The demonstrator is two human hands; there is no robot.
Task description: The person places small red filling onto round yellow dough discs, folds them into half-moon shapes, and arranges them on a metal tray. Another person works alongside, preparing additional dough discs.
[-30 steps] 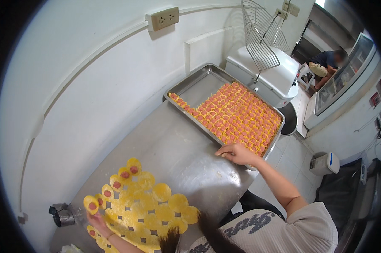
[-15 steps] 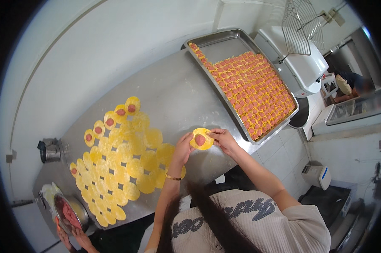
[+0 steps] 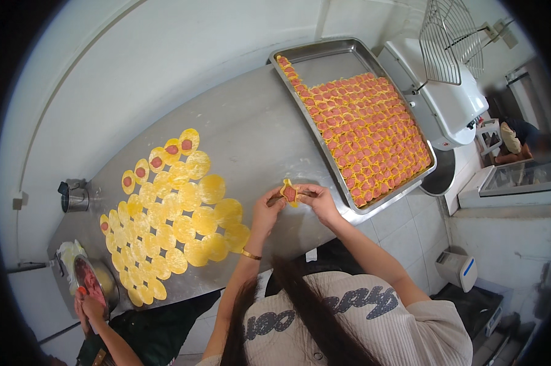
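Pinching a pink-filled yellow wrapper [image 3: 289, 193] near frame centre, the left hand [image 3: 267, 208] and right hand [image 3: 320, 204] are nearly closed around its edges, a metal tray [image 3: 333, 66] lying upper right.

Left hand [image 3: 267, 210] and right hand [image 3: 320, 204] were close together, a little apart, fingertips facing inward. Fingers on both were bent in a pinch grip. Left forearm [image 3: 243, 270] rose steeply from the near edge, tilted slightly right toward the far side. Right forearm [image 3: 373, 253] slanted from near right toward far left.
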